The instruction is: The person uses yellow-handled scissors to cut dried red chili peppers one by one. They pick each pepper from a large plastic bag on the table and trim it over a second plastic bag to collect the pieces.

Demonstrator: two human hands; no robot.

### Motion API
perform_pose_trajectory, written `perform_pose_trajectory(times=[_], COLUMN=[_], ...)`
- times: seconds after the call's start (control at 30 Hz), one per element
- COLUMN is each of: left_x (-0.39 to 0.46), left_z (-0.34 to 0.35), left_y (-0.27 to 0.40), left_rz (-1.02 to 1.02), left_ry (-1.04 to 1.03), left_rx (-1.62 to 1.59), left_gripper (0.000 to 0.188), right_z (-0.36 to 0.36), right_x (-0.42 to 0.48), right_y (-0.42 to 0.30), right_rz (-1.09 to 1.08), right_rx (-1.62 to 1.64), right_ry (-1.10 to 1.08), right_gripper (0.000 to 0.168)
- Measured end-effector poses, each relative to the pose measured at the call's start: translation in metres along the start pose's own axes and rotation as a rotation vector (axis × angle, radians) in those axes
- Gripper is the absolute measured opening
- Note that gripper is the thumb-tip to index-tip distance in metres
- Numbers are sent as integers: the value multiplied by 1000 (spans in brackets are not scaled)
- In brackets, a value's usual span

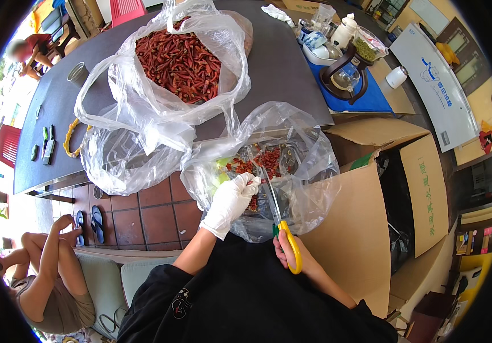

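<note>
A white glove covers my left hand (232, 201), whose fingers pinch a dried red chili (258, 182), mostly hidden by the glove. My bare right hand (286, 251) grips scissors (288, 240) with yellow and green handles. Their blades (271, 193) point away from me and meet the chili just beside my left fingertips. Under both hands lies an open clear plastic bag (310, 206) with cut chili pieces (267, 162) and loose seeds in it. Farther off on the dark table (271, 68), a larger clear bag (121, 73) stands open, full of whole dried red chilies (177, 64).
An open cardboard box (349, 206) stands close on my right. A tea set with a glass pot (345, 79) sits on a blue mat at the far right. Left on the table are a cup (78, 73), lighters and a small box (49, 152). A seated person (53, 278) is at my left.
</note>
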State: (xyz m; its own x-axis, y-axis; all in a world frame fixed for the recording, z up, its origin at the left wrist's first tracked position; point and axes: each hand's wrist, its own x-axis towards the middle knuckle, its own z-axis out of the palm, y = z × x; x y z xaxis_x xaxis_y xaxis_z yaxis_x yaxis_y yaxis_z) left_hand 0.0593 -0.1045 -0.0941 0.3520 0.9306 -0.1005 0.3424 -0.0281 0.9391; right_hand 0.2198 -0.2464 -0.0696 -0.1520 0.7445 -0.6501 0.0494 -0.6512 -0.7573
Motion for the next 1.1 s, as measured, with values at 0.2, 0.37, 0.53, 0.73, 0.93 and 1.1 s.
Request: perform_pose_trajectory(times=[0.2, 0.37, 0.53, 0.73, 0.93, 1.1], left_x=[7, 6, 3, 1, 0, 3], left_z=[3, 5, 6, 4, 3, 5], left_y=[-17, -14, -9, 0, 1, -6], left_rz=[-85, -87, 29, 35, 55, -41], left_ry=[71, 79, 53, 49, 36, -29], left_rx=[-243, -94, 59, 66, 56, 20], left_gripper=[22, 22, 26, 19, 17, 23], right_z=[-4, -1, 1, -1, -1, 2], right_x=[0, 0, 0, -2, -2, -5], right_y=[4, 1, 0, -2, 2, -7], right_rz=[-13, -37, -46, -24, -3, 13], right_rx=[11, -39, -62, -86, 2, -9], right_ry=[-57, -113, -103, -99, -77, -43], right_gripper=[57, 61, 64, 61, 48, 47])
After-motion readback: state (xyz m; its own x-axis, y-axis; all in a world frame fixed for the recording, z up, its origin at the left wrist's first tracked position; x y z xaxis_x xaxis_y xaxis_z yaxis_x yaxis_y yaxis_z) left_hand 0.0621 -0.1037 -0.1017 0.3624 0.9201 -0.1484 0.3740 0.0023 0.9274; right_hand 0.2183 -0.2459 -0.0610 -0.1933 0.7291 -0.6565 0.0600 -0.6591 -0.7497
